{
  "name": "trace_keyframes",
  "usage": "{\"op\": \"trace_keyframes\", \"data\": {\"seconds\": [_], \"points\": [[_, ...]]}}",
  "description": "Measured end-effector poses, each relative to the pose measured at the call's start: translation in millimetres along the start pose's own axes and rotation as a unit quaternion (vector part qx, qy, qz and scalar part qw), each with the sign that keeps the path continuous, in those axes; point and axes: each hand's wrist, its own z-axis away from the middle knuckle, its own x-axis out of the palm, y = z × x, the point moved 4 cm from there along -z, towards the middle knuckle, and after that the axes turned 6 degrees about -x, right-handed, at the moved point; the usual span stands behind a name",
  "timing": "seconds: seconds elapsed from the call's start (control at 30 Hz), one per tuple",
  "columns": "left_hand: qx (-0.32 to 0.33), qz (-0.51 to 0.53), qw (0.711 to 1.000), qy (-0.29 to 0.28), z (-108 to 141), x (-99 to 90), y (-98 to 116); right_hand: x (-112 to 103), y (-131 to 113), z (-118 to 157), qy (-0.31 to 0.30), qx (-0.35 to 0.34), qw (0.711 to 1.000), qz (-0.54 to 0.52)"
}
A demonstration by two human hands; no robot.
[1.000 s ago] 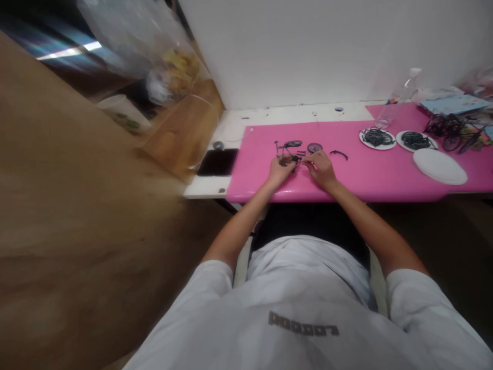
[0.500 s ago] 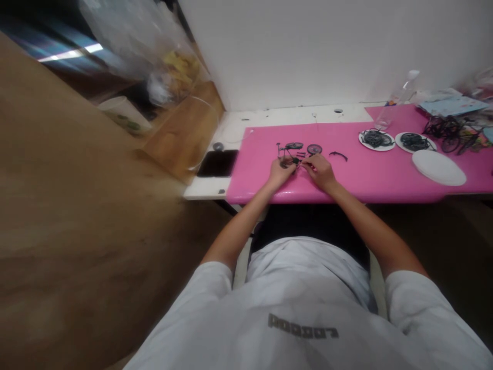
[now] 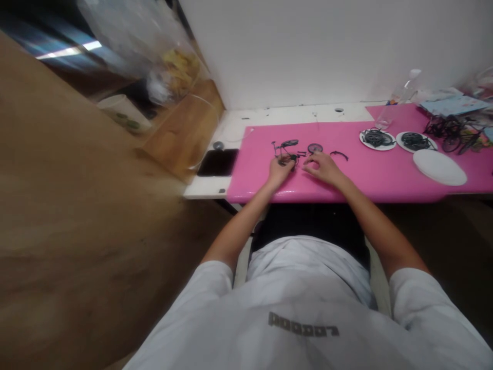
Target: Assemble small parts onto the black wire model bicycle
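Observation:
My left hand [image 3: 280,171] is closed on the frame of a small model bicycle [image 3: 289,145], partly hidden by the fingers, over a pink mat [image 3: 254,186]. Just to the right, my right hand [image 3: 321,167] has its thumb and fingers apart, and I see nothing held between them. Beyond its fingertips lie a loose small wheel [image 3: 315,148] and a little dark part [image 3: 301,153], its kind too small to tell. A curved black piece [image 3: 339,154] rests on the mat to the right of that wheel.
Two white plates of dark bicycle parts [image 3: 378,139] [image 3: 416,142] stand at the right, near another white plate [image 3: 439,167]. Behind them are a clear bottle [image 3: 398,100] and a pile of small black bicycles [image 3: 450,134]. A dark flat phone-like slab [image 3: 217,163] lies at the left.
My right hand has drawn back slightly from the bicycle and its fingers have parted. My left hand still holds the bicycle, which has shifted and tilted a little to the left.

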Motion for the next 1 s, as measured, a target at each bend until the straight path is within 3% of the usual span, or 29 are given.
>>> {"op": "trace_keyframes", "data": {"seconds": [0.17,0.3,0.57,0.83,1.0], "points": [[-0.02,0.004,1.0,0.007,1,1.2,1,-19,2,0,-0.139,0.016,0.988,-0.061],[-0.022,0.01,1.0,0.005,1,0.6,-1,-18,1,3,-0.178,0.037,0.98,-0.082],[-0.009,-0.003,1.0,-0.003,1,0.6,0,-15,-11,2,-0.232,0.039,0.972,-0.018],[-0.002,0.004,0.999,-0.039,-3,0.9,-7,-5,-13,5,-0.213,0.041,0.976,0.003],[0.008,-0.009,0.998,-0.056,-4,-1.7,-8,-1,-12,1,-0.105,0.044,0.991,-0.07]]}}
